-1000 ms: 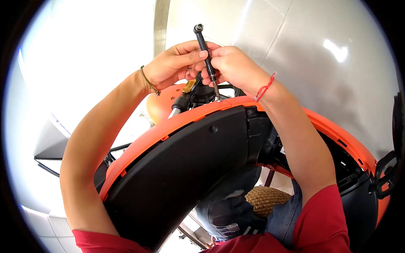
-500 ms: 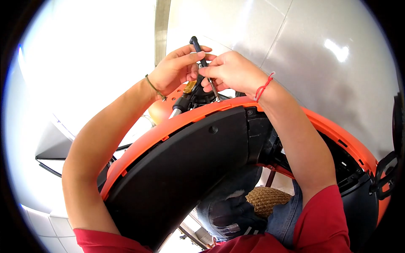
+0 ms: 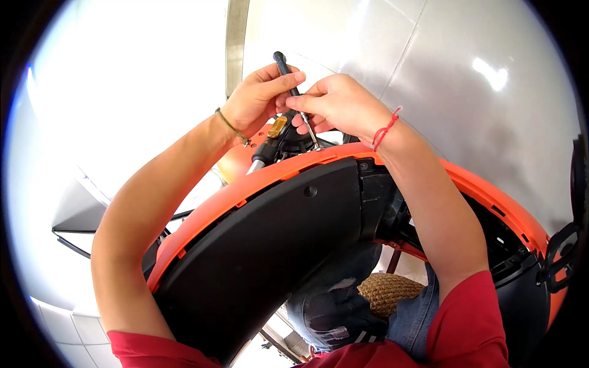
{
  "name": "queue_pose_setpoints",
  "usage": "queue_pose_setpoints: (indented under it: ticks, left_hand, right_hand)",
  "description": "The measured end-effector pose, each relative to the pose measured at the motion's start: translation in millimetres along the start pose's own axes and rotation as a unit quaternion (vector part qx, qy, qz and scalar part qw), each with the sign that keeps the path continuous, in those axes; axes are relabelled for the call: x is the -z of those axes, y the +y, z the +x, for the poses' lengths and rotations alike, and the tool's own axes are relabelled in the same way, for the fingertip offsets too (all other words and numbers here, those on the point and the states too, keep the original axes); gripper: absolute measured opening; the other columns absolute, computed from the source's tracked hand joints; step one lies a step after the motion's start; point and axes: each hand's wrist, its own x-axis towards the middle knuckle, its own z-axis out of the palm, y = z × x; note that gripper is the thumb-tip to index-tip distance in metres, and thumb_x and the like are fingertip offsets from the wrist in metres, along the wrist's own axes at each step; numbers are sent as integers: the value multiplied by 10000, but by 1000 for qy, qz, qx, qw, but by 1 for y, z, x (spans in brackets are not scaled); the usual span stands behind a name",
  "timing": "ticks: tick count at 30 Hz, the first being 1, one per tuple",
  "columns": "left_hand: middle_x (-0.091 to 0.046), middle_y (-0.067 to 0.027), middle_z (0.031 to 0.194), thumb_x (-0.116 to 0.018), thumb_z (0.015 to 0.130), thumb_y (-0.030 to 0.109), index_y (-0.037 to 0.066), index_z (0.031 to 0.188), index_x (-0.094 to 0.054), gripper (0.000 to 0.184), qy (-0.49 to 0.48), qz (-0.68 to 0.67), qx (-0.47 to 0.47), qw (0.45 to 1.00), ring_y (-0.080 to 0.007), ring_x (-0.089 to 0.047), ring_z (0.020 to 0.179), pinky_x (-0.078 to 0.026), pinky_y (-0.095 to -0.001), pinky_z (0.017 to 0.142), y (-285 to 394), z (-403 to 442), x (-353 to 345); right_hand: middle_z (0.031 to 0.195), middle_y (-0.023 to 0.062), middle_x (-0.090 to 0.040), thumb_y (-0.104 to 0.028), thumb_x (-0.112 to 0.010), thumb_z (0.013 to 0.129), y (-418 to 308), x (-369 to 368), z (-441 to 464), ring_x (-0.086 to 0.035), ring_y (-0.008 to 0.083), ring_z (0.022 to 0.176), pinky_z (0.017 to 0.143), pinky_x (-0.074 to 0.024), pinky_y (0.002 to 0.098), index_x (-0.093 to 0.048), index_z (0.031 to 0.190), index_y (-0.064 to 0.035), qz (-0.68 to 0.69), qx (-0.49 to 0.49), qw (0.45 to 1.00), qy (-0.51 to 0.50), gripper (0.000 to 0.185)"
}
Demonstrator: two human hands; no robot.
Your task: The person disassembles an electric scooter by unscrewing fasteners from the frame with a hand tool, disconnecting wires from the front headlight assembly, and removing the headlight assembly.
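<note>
Both hands are on a slim screwdriver (image 3: pixel 280 60) with a black handle, a rounded end and a metal shaft. It leans, its tip down at the far edge of a curved orange panel (image 3: pixel 288 165); what the tip meets is too small to make out. My left hand (image 3: pixel 261 98) has thumb and fingers closed round the upper handle. Lower down, my right hand (image 3: pixel 334 104) pinches the tool near where handle and shaft join. Below the hands is a dark mechanism with a yellow-amber part (image 3: pixel 277 127) and a silver tube (image 3: pixel 257 164).
A wide black panel (image 3: pixel 264 233) lies inside the orange rim, close to my body. A woven seat (image 3: pixel 389 291) shows between my jeans-clad legs (image 3: pixel 334 300). Black brackets (image 3: pixel 561 251) stand at the right edge. Pale floor tiles (image 3: pixel 466 37) stretch beyond.
My left thumb and fingers have shifted a little on the handle, and the tool's top end has tipped slightly left. My right hand has barely moved.
</note>
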Motion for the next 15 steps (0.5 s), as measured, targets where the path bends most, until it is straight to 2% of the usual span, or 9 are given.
queue_pose_setpoints:
  ticks: [1, 3, 5, 7, 9, 12, 13, 15]
  left_hand:
    - [-508, 52, 656, -619, 925, 180, 61, 1051, -596, 174, 0, 0, 0, 1000, -48, -451, 586, -398, -210, 582, 2, -1, 1]
    - [-521, 39, 660, -614, 930, 190, 49, 1055, -594, 189, -66, -12, 21, 998, -52, -462, 586, -408, -206, 593, 8, -4, 4]
    - [-521, 33, 657, -616, 928, 181, 46, 1046, -592, 181, -46, -5, 11, 999, -54, -464, 586, -404, -207, 585, 7, -4, 5]
    - [-521, 26, 653, -618, 925, 173, 43, 1038, -590, 174, -26, 1, -1, 1000, -55, -467, 587, -400, -208, 577, 5, -2, 4]
    - [-494, 38, 634, -641, 909, 154, 61, 1002, -586, 143, 48, 23, -44, 998, -45, -450, 569, -389, -206, 537, 1, 0, 0]
    - [-478, 50, 641, -667, 891, 149, 87, 941, -569, 126, 33, 26, -29, 999, -32, -432, 552, -386, -200, 501, -2, 1, -4]
    - [-478, 56, 666, -673, 890, 165, 104, 897, -550, 137, 38, 16, -19, 999, -25, -417, 540, -390, -189, 488, -3, 1, -6]
    - [-485, 53, 673, -661, 899, 176, 103, 898, -549, 134, 28, 20, -22, 999, -29, -428, 545, -395, -192, 494, 0, 2, -6]
  right_hand:
    - [761, 93, -677, -281, -678, 866, -1, -1, 0, -640, 128, 656, 620, -523, 252, -673, 837, 47, 40, -15, 999, -2, 329]
    - [780, 97, -679, -278, -673, 870, -2, -1, -1, -637, 126, 662, 628, -523, 251, -667, 867, 50, 80, -30, 996, -5, 328]
    - [805, 105, -678, -286, -674, 873, -4, -1, -2, -631, 120, 677, 638, -521, 254, -653, 907, 55, 108, -41, 993, -20, 343]
    - [808, 107, -678, -288, -682, 867, 0, -3, -1, -632, 121, 684, 637, -522, 257, -657, 895, 49, 86, -30, 996, -22, 339]
    - [801, 102, -679, -296, -712, 843, 6, -3, 4, -645, 129, 706, 650, -530, 257, -671, 861, 41, 10, -17, 1000, -22, 341]
    - [782, 95, -676, -303, -721, 835, 9, 1, 5, -644, 131, 709, 665, -532, 251, -678, 840, 46, -5, 8, 999, -49, 352]
    - [826, 70, -643, -291, -664, 891, 5, 2, 3, -639, 144, 762, 758, -524, 291, -636, 933, 36, -21, -16, 997, -76, 330]
    - [796, 79, -658, -268, -660, 884, 10, -2, 7, -642, 140, 735, 714, -525, 270, -654, 882, 38, 6, 0, 998, -68, 306]
